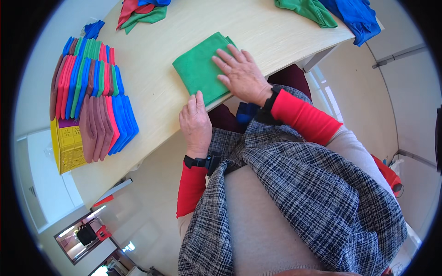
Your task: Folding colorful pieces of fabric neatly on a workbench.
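Observation:
A green cloth [199, 64], folded into a square, lies near the front edge of the table [152, 87]. My right hand [241, 76] rests flat on its right part with the fingers spread. At the cloth's near left corner is my left hand [195, 122], fingers pointing forward and the index fingertip touching the cloth's edge. Neither hand grips anything that I can see. Several layers show at the cloth's far right corner.
Folded cloths [87, 76] in red, blue, green and brown stand packed in a yellow basket [69, 147] at the left. Crumpled cloths [142, 14] lie at the far left; a green cloth [313, 11] and a blue cloth [357, 20] lie far right, the blue hanging over the edge.

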`<action>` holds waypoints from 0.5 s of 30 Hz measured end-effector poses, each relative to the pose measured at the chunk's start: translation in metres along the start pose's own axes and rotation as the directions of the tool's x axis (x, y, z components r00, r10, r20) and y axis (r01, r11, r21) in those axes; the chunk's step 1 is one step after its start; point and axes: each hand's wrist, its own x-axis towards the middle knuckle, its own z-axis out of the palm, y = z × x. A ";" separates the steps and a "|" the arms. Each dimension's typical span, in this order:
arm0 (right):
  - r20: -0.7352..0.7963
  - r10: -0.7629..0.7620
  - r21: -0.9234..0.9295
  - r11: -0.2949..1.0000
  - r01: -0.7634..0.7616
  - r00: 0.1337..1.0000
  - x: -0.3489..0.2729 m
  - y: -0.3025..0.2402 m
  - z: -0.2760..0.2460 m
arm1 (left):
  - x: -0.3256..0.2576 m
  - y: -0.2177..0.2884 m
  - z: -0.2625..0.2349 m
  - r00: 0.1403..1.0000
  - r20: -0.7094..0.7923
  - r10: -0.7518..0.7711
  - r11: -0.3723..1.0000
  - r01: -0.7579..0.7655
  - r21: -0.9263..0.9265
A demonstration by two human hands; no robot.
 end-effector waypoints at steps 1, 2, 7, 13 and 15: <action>-0.001 0.033 -0.016 0.999 -0.033 0.999 -0.002 0.006 -0.002 | -0.001 -0.001 0.000 0.999 -0.011 -0.034 0.999 0.034 -0.032; -0.003 0.067 -0.032 0.997 -0.067 0.998 -0.005 0.012 -0.004 | -0.001 -0.001 -0.001 0.998 -0.020 -0.067 0.996 0.066 -0.066; -0.104 0.138 -0.103 0.984 -0.148 0.985 -0.016 0.040 -0.011 | 0.002 0.003 -0.007 0.986 0.061 -0.157 0.979 0.164 -0.121; -0.188 -0.021 0.242 0.968 0.067 0.982 -0.056 0.042 -0.035 | 0.027 0.014 -0.025 0.993 -0.119 -0.028 0.978 0.003 -0.210; -0.187 -0.109 0.359 0.918 0.171 0.976 -0.068 0.025 -0.043 | 0.031 0.015 -0.022 0.992 -0.123 0.012 0.969 -0.042 -0.243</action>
